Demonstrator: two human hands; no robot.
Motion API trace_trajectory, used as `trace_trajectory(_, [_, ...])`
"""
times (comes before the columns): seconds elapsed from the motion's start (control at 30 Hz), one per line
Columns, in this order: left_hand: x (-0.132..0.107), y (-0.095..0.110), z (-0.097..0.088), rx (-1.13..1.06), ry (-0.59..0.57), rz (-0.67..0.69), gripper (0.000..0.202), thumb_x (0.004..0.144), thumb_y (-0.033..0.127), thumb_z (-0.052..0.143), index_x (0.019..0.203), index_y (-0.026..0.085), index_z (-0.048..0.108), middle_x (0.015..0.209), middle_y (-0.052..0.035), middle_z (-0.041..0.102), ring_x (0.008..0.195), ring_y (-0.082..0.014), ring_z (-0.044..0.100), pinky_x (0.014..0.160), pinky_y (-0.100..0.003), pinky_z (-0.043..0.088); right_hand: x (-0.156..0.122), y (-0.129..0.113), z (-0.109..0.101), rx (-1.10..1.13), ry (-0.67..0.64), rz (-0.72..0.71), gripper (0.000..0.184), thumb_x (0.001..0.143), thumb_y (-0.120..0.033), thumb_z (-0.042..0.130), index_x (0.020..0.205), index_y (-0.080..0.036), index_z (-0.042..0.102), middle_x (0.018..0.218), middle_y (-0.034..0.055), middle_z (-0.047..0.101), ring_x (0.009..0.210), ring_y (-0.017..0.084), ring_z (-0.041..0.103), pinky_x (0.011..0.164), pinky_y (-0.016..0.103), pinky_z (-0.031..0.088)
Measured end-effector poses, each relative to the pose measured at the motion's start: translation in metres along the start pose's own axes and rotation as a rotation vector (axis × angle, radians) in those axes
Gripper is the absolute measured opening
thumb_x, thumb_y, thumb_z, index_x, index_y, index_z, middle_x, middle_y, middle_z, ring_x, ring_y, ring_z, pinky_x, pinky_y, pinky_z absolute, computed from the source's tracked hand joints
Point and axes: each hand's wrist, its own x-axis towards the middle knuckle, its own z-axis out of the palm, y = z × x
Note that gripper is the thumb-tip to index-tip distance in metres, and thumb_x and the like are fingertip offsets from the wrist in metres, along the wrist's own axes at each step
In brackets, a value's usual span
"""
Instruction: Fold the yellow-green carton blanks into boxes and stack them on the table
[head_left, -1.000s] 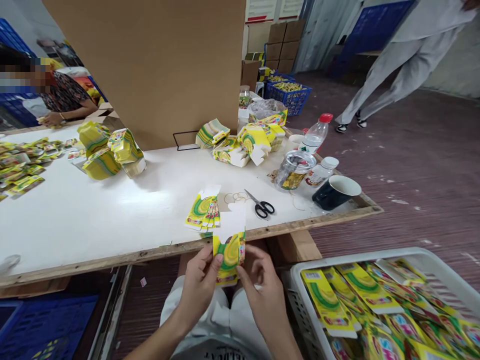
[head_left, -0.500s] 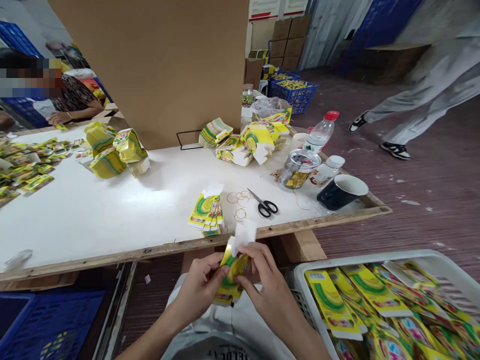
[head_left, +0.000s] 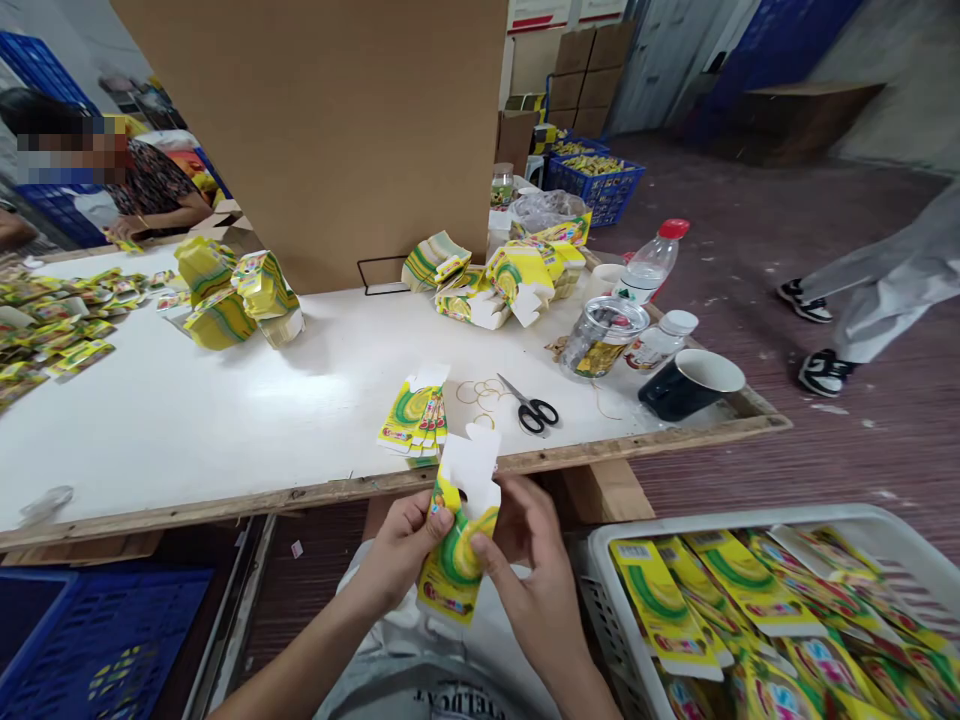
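Note:
A yellow and green printed carton (head_left: 455,548) with its white end flap raised is held over my lap, just off the table's front edge. My left hand (head_left: 409,545) pinches its left side, thumb on the front face. On the other side my right hand (head_left: 529,560) grips the carton with the thumb in front, its other fingers partly behind and a little blurred. Beyond the carton, a small fan of flat cartons (head_left: 412,412) lies on the white table (head_left: 315,400). Beside it are several thin rubber bands (head_left: 480,393) and black-handled scissors (head_left: 534,408).
A white basket (head_left: 611,600) of filled-looking cartons stands at my right. Along the table's right side are a dark mug (head_left: 690,385), a clear jar (head_left: 604,335) and a bottle (head_left: 651,262). Bundled cartons (head_left: 517,280) sit behind. A co-worker (head_left: 150,185) sits far left; another person's legs (head_left: 885,290) show right.
The carton has turned more upright and its printed face now shows more fully toward me. My right hand has shifted slightly around its side. The walking person has moved right.

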Motion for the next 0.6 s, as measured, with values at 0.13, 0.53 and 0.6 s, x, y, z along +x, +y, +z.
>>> trace_trajectory(0.13, [-0.001, -0.007, -0.001, 0.125, 0.019, 0.108, 0.043, 0.087, 0.053, 0.068, 0.112, 0.018, 0.068, 0.094, -0.0086, 0.077, 0.08, -0.0222, 0.072, 0.075, -0.032, 0.057, -0.007, 0.011, 0.008, 0.088, -0.059, 0.219, 0.022, 0.095, -0.037, 0.059, 0.084, -0.02, 0.069, 0.08, 0.0038, 0.072, 0.071, 0.019, 0.066, 0.065, 0.026, 0.052])
trace_trajectory(0.53, [-0.015, 0.014, -0.024, 0.079, -0.344, 0.039, 0.044, 0.09, 0.028, 0.071, 0.128, 0.027, 0.049, 0.101, -0.0052, 0.074, 0.088, -0.0192, 0.071, 0.077, -0.027, 0.053, 0.014, 0.008, -0.019, 0.239, -0.33, 0.126, 0.018, 0.098, -0.036, 0.057, 0.1, -0.023, 0.069, 0.081, 0.0009, 0.068, 0.061, 0.012, 0.059, 0.051, 0.02, 0.044])
trace_trajectory(0.6, [-0.014, 0.01, -0.022, 0.019, -0.353, 0.021, 0.046, 0.088, 0.026, 0.074, 0.126, 0.027, 0.048, 0.097, -0.0035, 0.073, 0.085, -0.0175, 0.071, 0.075, -0.025, 0.052, 0.017, 0.006, -0.021, 0.198, -0.323, 0.072, 0.026, 0.099, -0.036, 0.055, 0.083, -0.021, 0.069, 0.073, 0.0004, 0.064, 0.062, 0.013, 0.058, 0.055, 0.021, 0.045])
